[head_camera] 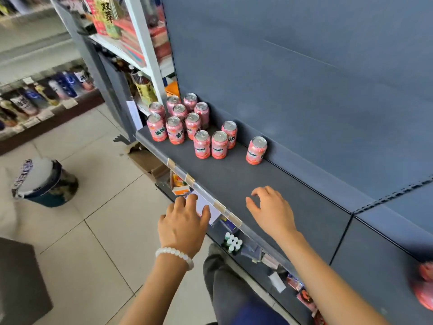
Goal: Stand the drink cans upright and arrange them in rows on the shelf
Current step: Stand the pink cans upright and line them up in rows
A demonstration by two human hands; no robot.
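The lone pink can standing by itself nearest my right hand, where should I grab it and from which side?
Grip the lone can around its mid-body, coming with the right hand from the open shelf front. It stands upright with clear space around it; the back panel sits close behind.

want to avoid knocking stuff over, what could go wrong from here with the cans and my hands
1. The lone can and the trio beside it stand apart from the packed group; sliding them over could topple neighbours.
2. The left hand hovers off the shelf edge, so a can pulled forward could drop to the floor.
3. Blurred pink cans at far right sit beside the right forearm; a blind reach by the right hand may knock them.
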